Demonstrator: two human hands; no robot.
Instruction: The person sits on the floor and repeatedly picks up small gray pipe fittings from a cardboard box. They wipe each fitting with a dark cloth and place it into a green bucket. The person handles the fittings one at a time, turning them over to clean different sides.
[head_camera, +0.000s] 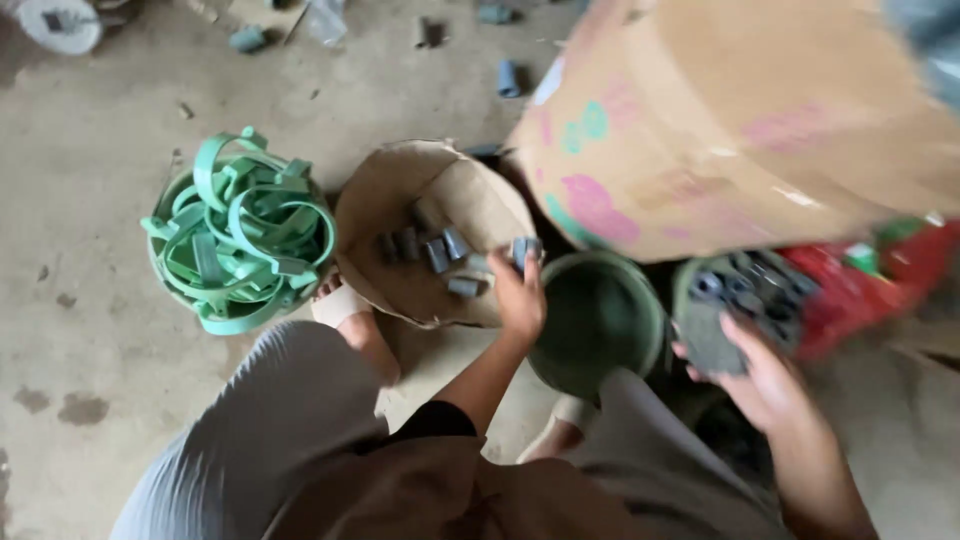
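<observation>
Workshop, concrete floor (90, 250), green plastic clips (240, 230)

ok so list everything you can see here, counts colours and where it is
green plastic bands: a tangled heap, light green, in a round tub at left
brown paper bag: one, open, centre floor
small grey pieces: several, grey, inside the bag
empty green bowl: one, dark green, right of the bag
bowl of dark fittings: one, under the right hand
cardboard box: one, brown with pink and teal print, upper right
red bag: one, far right
loose grey pieces: a few, on the concrete floor at top
left hand: holds a grey piece over the bag
right hand: grips the fittings bowl's rim
</observation>
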